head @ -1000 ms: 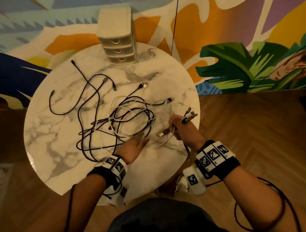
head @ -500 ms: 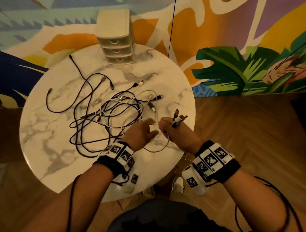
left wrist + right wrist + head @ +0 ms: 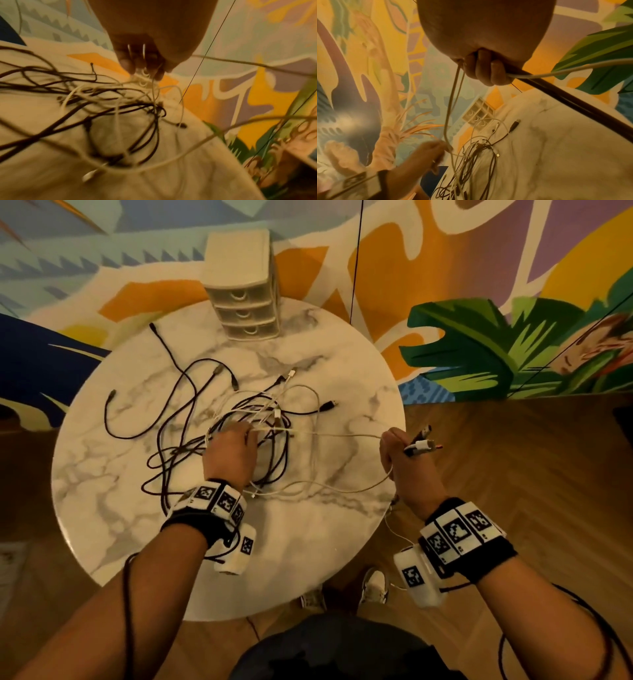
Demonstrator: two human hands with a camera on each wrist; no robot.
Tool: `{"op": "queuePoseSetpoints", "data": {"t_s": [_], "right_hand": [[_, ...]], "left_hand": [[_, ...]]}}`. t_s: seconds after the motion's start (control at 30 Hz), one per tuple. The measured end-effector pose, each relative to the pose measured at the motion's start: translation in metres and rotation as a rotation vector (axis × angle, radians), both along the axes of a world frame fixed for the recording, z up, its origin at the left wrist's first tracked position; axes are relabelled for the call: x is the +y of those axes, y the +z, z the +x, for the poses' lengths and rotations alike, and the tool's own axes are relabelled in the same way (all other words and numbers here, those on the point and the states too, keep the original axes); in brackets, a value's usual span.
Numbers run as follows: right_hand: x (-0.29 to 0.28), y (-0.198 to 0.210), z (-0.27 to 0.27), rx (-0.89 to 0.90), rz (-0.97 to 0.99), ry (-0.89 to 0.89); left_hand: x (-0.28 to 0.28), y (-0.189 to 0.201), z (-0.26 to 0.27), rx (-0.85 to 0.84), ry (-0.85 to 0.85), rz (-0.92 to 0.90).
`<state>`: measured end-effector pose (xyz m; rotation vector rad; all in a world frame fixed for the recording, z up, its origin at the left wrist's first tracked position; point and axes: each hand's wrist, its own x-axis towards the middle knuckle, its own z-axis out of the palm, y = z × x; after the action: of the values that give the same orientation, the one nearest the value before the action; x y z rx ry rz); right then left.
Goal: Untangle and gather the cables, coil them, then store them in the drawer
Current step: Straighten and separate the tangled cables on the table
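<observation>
A tangle of black and white cables (image 3: pixel 274 419) lies in the middle of the round marble table (image 3: pixel 308 542). My left hand (image 3: pixel 239 428) reaches into the tangle and pinches white cable strands (image 3: pixel 147 79) between its fingertips (image 3: pixel 126 66). My right hand (image 3: pixel 394 441) hovers at the table's right edge, fist curled round a black and a white cable (image 3: pixel 530 76); their plug ends (image 3: pixel 423 444) stick out of the fist. One white cable (image 3: pixel 342 435) runs nearly straight between the two hands. The cream three-drawer unit (image 3: pixel 245 302) stands at the table's far edge, all drawers closed.
A black plug (image 3: pixel 330 405) and other loose cable ends fan out left and behind the tangle. A thin dark cord (image 3: pixel 354 261) hangs in front of the mural wall. Wooden floor surrounds the table; my shoes (image 3: pixel 375 587) show below its near edge.
My left hand moved away from the right hand, leftward into the tangle. The right hand shifted right with its cable ends, and the white cable between the hands has drawn out straight.
</observation>
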<state>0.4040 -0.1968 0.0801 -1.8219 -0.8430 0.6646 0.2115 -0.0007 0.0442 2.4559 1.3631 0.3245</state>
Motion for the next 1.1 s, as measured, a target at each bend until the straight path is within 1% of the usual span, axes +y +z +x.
{"op": "queuePoseSetpoints", "data": {"t_s": [0.07,0.1,0.13,0.17,0.23,0.27,0.3,0.37,0.43,0.47,0.5,0.53,0.57,0.6,0.63,0.67,0.7,0.73,0.77,0.8,0.83,0.9,0.97,1.03,1.1], "right_hand": [[-0.001,-0.005,0.005,-0.009,0.018,-0.049],[-0.002,-0.007,0.007,-0.003,0.019,-0.059],[-0.003,-0.009,0.007,0.013,0.009,-0.060],[-0.004,-0.010,0.008,0.039,0.000,-0.063],[-0.004,-0.010,0.007,0.083,-0.019,-0.068],[-0.003,-0.008,0.007,0.098,-0.031,-0.076],[-0.001,-0.007,0.006,0.113,-0.037,-0.080],[0.001,-0.005,0.007,0.145,-0.031,-0.078],[0.003,-0.005,0.007,0.200,-0.013,-0.079],[0.003,-0.005,0.008,0.248,-0.005,-0.095],[0.003,-0.004,0.008,0.305,0.004,-0.118],[0.002,-0.003,0.009,0.356,0.016,-0.144],[0.001,-0.001,0.009,0.397,0.033,-0.172],[-0.001,0.002,0.010,0.424,0.046,-0.199],[-0.003,0.005,0.012,0.445,0.055,-0.227],[-0.005,0.007,0.012,0.460,0.057,-0.256],[-0.006,0.008,0.014,0.471,0.053,-0.288],[-0.008,0.008,0.015,0.480,0.050,-0.326],[-0.009,0.007,0.016,0.494,0.049,-0.364],[-0.009,0.007,0.017,0.513,0.053,-0.403],[-0.008,0.006,0.018,0.536,0.060,-0.439],[-0.005,0.005,0.020,0.578,0.077,-0.499],[-0.004,0.002,0.024,0.588,0.096,-0.540],[-0.004,-0.002,0.030,0.587,0.101,-0.577],[-0.007,-0.007,0.036,0.571,0.088,-0.591]], "left_hand": [[-0.002,0.024,0.001,-0.182,-0.035,0.188],[-0.003,0.034,0.001,-0.237,-0.062,0.243],[-0.005,0.040,0.001,-0.229,-0.087,0.245],[-0.007,0.040,0.002,-0.169,-0.109,0.207],[-0.011,0.034,0.002,-0.027,-0.123,0.051],[-0.010,0.030,0.003,-0.026,-0.112,-0.020],[-0.009,0.027,0.005,-0.083,-0.100,-0.065],[-0.009,0.033,0.022,-0.302,-0.054,-0.155],[-0.016,0.041,0.044,-0.510,0.004,-0.321],[-0.021,0.042,0.053,-0.560,0.009,-0.446],[-0.028,0.039,0.059,-0.566,-0.004,-0.589],[-0.038,0.032,0.060,-0.521,-0.037,-0.726],[-0.048,0.021,0.058,-0.421,-0.099,-0.816],[-0.061,0.007,0.052,-0.279,-0.189,-0.823],[-0.073,-0.008,0.042,-0.120,-0.289,-0.742],[-0.084,-0.017,0.032,0.012,-0.361,-0.594],[-0.089,-0.026,0.022,0.066,-0.391,-0.427],[-0.093,-0.028,0.015,0.046,-0.407,-0.316],[-0.094,-0.027,0.011,-0.020,-0.426,-0.300],[-0.096,-0.024,0.009,-0.080,-0.452,-0.340],[-0.098,-0.023,0.009,-0.092,-0.492,-0.392],[-0.101,-0.024,0.007,-0.031,-0.557,-0.401],[-0.091,-0.034,-0.002,0.030,-0.506,-0.395],[-0.067,-0.042,-0.018,0.070,-0.375,-0.373],[-0.037,-0.033,-0.027,0.049,-0.200,-0.298]]}}
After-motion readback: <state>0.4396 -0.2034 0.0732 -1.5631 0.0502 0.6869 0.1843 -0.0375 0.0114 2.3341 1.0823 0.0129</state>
